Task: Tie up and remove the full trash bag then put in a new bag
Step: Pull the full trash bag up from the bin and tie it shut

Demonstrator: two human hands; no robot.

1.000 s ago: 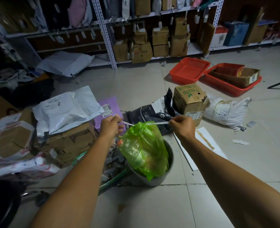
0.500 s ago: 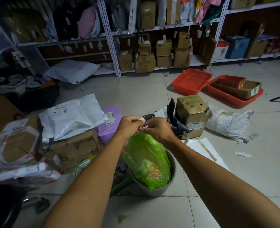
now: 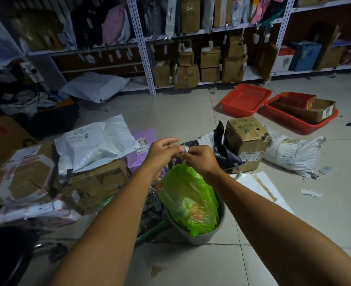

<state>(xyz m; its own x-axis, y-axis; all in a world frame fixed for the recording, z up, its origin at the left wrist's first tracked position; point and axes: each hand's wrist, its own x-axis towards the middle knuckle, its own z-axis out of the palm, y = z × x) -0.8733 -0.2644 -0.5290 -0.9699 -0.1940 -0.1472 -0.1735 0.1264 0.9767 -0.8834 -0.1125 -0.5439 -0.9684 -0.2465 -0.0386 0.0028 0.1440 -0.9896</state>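
Head view: cardboard box (image 3: 245,141) reads "Fruits"; hands pinch green bag (image 3: 188,198).

Translucent green trash bag (image 3: 188,200), full and bulging, neck gathered upward – its white drawstring (image 3: 184,150) bunched at the top, bag tilted, lower part inside a grey round bin (image 3: 199,237) on the tiled floor

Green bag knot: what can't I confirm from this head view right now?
- Knot: the left hand and right hand cover the white drawstring.
- Green bag bottom: hidden inside the grey bin.
- Bag contents: blurred through the plastic.
- A new bag: none identifiable.
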